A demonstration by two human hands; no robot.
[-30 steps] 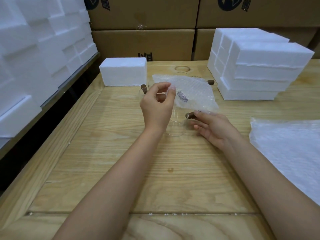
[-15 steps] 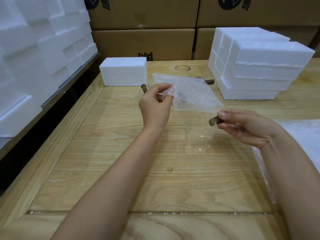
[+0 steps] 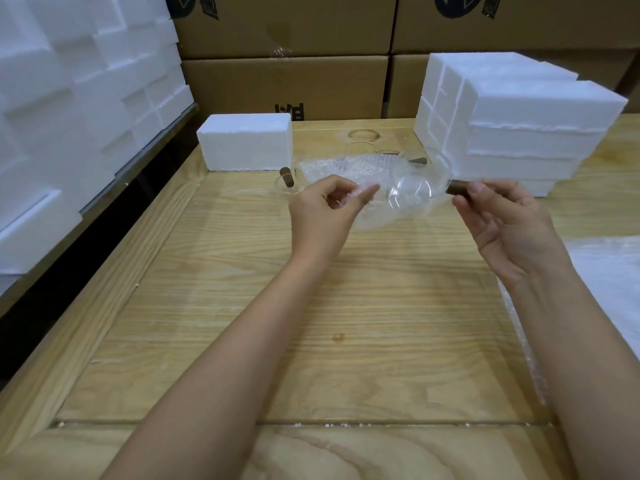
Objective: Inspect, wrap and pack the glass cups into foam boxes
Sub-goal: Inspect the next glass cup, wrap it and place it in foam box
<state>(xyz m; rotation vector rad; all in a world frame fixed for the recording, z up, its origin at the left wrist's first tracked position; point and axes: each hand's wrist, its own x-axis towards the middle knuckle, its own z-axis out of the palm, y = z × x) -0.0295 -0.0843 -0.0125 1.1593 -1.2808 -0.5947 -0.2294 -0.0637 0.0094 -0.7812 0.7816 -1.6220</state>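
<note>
Right hand (image 3: 502, 223) pinches the brown handle (image 3: 457, 187) of a glass cup (image 3: 412, 192), held in the air right of the single foam box (image 3: 244, 142). Left hand (image 3: 325, 216) pinches a bubble wrap sheet (image 3: 346, 171) between thumb and fingers, just left of the cup. Another cup (image 3: 287, 183) stands just in front of the foam box, at its right corner. Stacked foam boxes (image 3: 519, 123) sit far right of it, all on the wooden table (image 3: 346, 323).

Table (image 3: 346, 306) bears foam boxes (image 3: 519, 133), cups (image 3: 286, 177), bubble wrap (image 3: 609, 271)
</note>
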